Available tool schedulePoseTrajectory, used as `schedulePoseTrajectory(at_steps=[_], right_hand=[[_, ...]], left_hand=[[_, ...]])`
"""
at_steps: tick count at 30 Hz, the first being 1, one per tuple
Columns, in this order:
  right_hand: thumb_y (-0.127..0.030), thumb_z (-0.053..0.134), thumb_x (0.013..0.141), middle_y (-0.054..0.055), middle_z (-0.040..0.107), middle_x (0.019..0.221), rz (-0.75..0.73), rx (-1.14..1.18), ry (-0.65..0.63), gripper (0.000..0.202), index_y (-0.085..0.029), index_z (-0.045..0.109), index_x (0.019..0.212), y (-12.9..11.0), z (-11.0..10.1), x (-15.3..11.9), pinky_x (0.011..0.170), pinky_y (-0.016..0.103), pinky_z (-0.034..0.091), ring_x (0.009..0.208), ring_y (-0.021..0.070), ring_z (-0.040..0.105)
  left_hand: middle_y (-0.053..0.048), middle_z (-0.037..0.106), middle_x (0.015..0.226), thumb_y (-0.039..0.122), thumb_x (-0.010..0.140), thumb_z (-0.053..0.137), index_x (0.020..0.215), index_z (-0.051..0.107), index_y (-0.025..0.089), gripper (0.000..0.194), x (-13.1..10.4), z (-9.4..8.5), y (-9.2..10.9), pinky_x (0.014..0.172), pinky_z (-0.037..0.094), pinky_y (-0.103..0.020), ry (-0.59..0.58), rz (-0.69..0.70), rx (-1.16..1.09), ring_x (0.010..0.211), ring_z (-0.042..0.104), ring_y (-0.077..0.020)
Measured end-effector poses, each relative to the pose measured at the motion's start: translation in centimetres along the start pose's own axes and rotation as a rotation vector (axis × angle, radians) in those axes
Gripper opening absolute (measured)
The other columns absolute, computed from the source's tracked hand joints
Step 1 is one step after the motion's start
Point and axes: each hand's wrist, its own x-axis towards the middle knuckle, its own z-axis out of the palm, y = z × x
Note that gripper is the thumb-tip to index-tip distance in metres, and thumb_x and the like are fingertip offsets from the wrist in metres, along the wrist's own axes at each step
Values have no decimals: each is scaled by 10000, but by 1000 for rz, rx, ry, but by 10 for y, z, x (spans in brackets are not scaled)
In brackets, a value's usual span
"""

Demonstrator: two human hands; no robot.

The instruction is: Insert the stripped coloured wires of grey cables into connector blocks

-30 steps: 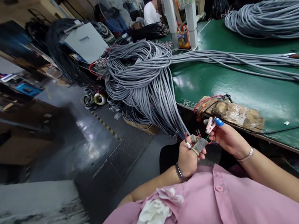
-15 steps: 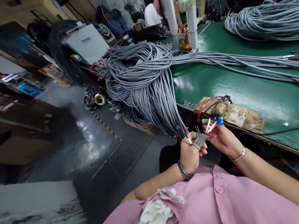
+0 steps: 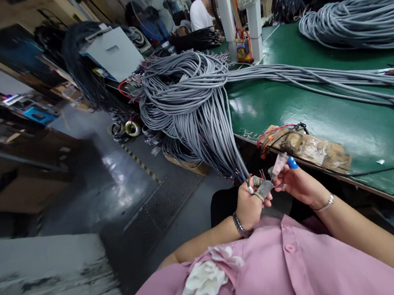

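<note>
The cable end [image 3: 251, 189], with its white band and thin coloured wires [image 3: 262, 175], is just below the middle of the frame, in your left hand [image 3: 248, 209]. That hand is closed round it, the grey-wrapped thumb [image 3: 265, 188] pressing in towards the fingers, probably so that the end stays steady while the loose wires fan out towards your other side. Your right hand [image 3: 304, 189] is just beside it, thumb and fingers pinched together on a pink clip-like piece [image 3: 279, 164] that is blurred; you seem to hold it close so that its tip can meet the thin wires, though whether it touches one you cannot tell here. The blue cap [image 3: 292, 162] on that thumb may be there to guard the skin. So the cable end lies within your left grip and to the left of your right fingertips, both hands in front of the pink shirt [image 3: 262, 267]. Past them, the big grey cable bundle [image 3: 191, 93] hangs over the table [image 3: 291, 121] edge, its lower ends coming down near your left hand, perhaps to keep them within easy reach. A taped block [image 3: 314, 150] sits at the near edge, and a grey coil [image 3: 361, 22] lies at upper right.
</note>
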Motion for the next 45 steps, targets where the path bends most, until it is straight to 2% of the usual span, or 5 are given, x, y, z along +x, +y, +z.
schedulePoseTrajectory(at_steps=[8, 16, 27, 40, 45], right_hand=[[-318, 760, 720, -8, 604, 614, 74, -316, -54, 202, -144, 658, 705, -10, 1, -7, 543, 215, 418, 532, 87, 505], [-412, 693, 765, 14, 670, 664, -37, -617, -114, 251, -162, 678, 788, -10, 17, -16, 547, 251, 428, 566, 136, 574], [-539, 642, 770, -7, 557, 607, -51, -527, 196, 376, -170, 591, 720, 9, 9, -41, 478, 232, 412, 501, 96, 462], [-408, 625, 820, -18, 572, 618, -180, -616, 97, 241, -184, 588, 739, 24, 27, -36, 522, 244, 378, 540, 107, 461], [-351, 652, 805, -3, 606, 667, -310, -686, 89, 169, -191, 609, 772, 20, 33, -29, 579, 264, 403, 594, 130, 496]], left_hand=[[-5, 600, 570, 486, 732, 675, 681, 536, 152, 365, -7, -7, -3, 442, 407, -187, -108, 32, 134, 438, 525, -77], [-23, 607, 536, 436, 694, 708, 652, 572, 140, 329, 2, -12, 4, 409, 398, -182, -404, -121, 300, 423, 549, -99], [-2, 604, 557, 479, 746, 634, 709, 540, 151, 343, 4, -9, -13, 375, 329, -164, -93, -77, 107, 420, 551, -86], [-56, 638, 574, 506, 701, 689, 640, 621, 122, 395, 2, -30, -5, 497, 461, -223, -390, -144, 156, 499, 596, -124], [-44, 635, 573, 514, 713, 679, 663, 597, 126, 400, -3, -29, -9, 455, 434, -208, -295, -99, 79, 469, 589, -117]])
